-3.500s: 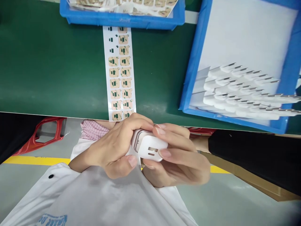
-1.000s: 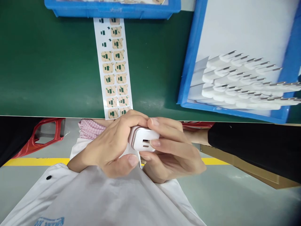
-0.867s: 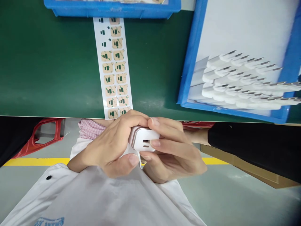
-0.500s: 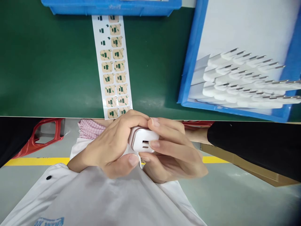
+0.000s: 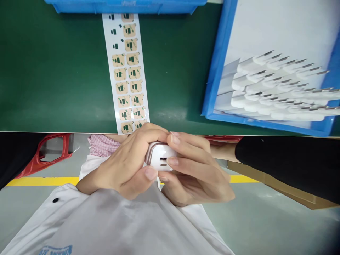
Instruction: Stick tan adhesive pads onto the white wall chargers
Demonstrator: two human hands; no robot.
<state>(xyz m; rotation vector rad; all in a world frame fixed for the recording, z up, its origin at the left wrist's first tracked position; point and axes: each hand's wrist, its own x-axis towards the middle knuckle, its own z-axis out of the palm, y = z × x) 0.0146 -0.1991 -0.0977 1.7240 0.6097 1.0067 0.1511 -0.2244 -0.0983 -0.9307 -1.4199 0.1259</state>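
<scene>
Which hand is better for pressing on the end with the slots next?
Probably the right hand: its fingertips touch the slotted end of the white block. The left hand cups the other end, so it seems better for steadying.

Camera: on the wearer's head, the only view here, so nothing to match it against
Facing: forward and pretty steeply down, over the white coat (image 5: 106,219) at the bottom
Closest stuff: left hand (image 5: 123,163) and right hand (image 5: 202,173), fairly near, around the white charger (image 5: 157,159) mid-frame
Far side: green table (image 5: 66,74) across the top half, blue tray (image 5: 214,74) cut off at upper right
Lower right corner: kinda dark, can't really tell what's there
</scene>
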